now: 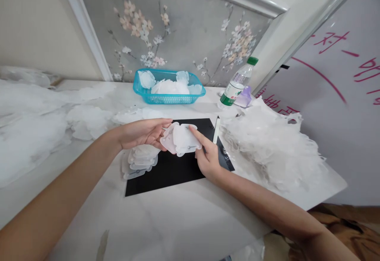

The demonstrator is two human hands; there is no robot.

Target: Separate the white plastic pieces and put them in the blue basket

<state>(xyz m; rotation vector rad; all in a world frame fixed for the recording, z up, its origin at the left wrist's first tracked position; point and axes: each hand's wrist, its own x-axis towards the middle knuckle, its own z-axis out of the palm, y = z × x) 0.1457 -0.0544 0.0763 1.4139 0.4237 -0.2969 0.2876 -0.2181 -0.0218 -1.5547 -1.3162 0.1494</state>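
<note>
1. The left hand point(142, 133) is spread in a wide, loose curve, with the fingers reaching over the left edge of a flat, translucent white plastic piece point(181, 139). It seems to hold that edge, though the overlap makes the exact grip hard to read.
2. The right hand point(209, 160) is narrower: its extended index finger point(193, 131) presses on the piece's upper face near the right end, and the other fingers curl below.
3. The piece lies between the hands, above a matte black rectangular mat point(166, 180). Its long axis runs nearly side to side, dipping slightly toward 8 o'clock. It looks like two overlapping layers, with a pinker one at 9 o'clock.
4. At 8 o'clock from the piece, a stack of similar translucent plastic pieces point(139, 161) sits on the mat's left edge.
5. At 2 o'clock, a slim white marker pen point(216, 130) lies on the mat, with a heap of crumpled white plastic film point(268, 148) beyond it at 3 o'clock.
6. At 12 o'clock stands a turquoise mesh plastic basket point(169, 99) holding pale pieces, with a green-capped plastic water bottle point(237, 85) at 1 o'clock.
</note>
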